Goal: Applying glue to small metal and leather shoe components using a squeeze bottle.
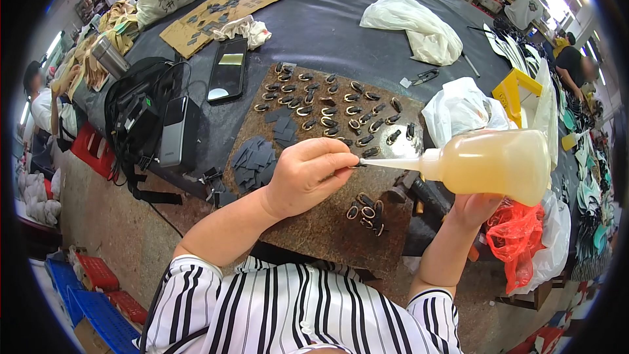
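My right hand (477,208) grips a translucent squeeze bottle (491,164) from below, tilted on its side with amber liquid in it. Its long thin nozzle points left and meets the fingertips of my left hand (311,177). Those fingers pinch a small dark piece whose shape is mostly hidden. Beneath both hands lies a worn brown board (314,239). Many small metal rings with black strips (327,111) are spread over its far part, and a small cluster of rings (367,213) sits nearer me. Left of them is a pile of dark grey cut pieces (253,162).
On the dark table covering (314,6) stand a phone (228,69), a power bank (179,131) and a black bag (141,92) to the left. Small snips (424,78), white plastic bags (462,111) and a red bag (514,239) lie right. People work farther off.
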The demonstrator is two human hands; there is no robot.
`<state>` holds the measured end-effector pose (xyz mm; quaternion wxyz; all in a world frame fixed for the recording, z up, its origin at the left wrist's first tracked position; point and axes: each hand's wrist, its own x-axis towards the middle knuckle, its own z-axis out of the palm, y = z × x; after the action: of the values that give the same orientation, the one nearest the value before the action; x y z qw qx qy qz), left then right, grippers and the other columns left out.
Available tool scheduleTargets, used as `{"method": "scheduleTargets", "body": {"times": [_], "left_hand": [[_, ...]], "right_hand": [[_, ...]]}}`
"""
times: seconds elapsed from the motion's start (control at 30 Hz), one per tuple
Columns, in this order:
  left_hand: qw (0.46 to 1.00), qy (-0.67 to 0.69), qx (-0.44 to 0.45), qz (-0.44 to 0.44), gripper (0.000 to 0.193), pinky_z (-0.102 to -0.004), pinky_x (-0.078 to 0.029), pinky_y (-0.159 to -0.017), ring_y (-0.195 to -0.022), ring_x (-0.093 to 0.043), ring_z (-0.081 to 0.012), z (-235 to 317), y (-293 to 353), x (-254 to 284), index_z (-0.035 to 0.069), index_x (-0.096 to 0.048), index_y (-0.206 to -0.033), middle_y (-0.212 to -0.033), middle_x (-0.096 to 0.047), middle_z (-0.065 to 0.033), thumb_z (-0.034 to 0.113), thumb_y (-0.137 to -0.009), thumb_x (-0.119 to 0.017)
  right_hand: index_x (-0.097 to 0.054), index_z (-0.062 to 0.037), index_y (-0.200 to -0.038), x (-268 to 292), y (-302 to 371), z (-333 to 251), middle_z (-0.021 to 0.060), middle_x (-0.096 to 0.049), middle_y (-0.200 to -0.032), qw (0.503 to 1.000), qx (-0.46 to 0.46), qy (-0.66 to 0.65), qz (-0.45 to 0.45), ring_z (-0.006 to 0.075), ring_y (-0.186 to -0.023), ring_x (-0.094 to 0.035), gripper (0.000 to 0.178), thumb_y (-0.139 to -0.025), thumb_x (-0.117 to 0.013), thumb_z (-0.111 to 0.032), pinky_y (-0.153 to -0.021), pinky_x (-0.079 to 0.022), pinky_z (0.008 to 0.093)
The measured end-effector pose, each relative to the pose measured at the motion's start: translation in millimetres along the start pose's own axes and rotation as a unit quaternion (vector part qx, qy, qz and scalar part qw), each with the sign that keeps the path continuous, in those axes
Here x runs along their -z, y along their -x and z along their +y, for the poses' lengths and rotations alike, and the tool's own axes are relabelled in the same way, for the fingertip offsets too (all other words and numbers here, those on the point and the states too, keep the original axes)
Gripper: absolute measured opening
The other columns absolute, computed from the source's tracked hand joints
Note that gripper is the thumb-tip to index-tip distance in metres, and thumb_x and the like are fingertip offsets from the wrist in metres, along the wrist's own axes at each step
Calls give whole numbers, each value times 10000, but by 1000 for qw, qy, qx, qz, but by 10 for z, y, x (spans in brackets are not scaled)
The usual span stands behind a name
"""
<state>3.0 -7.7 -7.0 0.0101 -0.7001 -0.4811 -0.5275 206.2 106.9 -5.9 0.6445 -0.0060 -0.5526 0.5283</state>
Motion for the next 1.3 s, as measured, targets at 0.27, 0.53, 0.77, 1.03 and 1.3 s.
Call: {"method": "scheduleTargets", "body": {"times": [0.27,0.53,0.77,1.03,1.3], "left_hand": [[1000,-10,-18,14,151,-244,-444,-529,-603,-537,-185,-6,-1,3,0,-558,-707,-715,-539,-78,-23,-569,-614],[999,-27,-5,33,144,-243,-441,-524,-603,-541,-188,-44,19,-9,5,-551,-696,-704,-544,-84,-15,-570,-620],[996,-63,17,-68,110,-278,-408,-544,-595,-499,-188,-41,-78,-58,41,-520,-627,-659,-508,-30,48,-574,-616],[960,-223,-124,-117,85,-274,-353,-632,-627,-437,-156,-140,-314,-450,97,-521,-587,-587,-432,13,123,-580,-602],[942,-248,-163,-159,84,-273,-350,-658,-627,-429,-156,-275,-317,-652,113,-505,-556,-577,-425,9,133,-585,-580]], "right_hand": [[-349,-38,-1124,-19,-13,-40,118,-407,-1086,999,26,19,38,242,-1004,-406,517,-753,-473,-376,-842,-349,362],[-371,-43,-1089,33,-166,-74,117,-404,-1016,993,-34,-66,-92,257,-993,-370,516,-722,-523,-371,-883,-317,390],[-416,-29,-1052,426,-381,3,115,-420,-1031,845,-167,-486,146,257,-977,-375,486,-644,-637,-174,-876,-338,379],[-431,-99,-1070,435,-335,42,82,-450,-1094,846,-176,-481,147,242,-1009,-425,408,-712,-568,-240,-834,-349,454],[-434,-92,-1061,457,-336,67,81,-465,-1074,847,-172,-471,175,242,-1009,-431,404,-711,-569,-241,-832,-353,450]]}}
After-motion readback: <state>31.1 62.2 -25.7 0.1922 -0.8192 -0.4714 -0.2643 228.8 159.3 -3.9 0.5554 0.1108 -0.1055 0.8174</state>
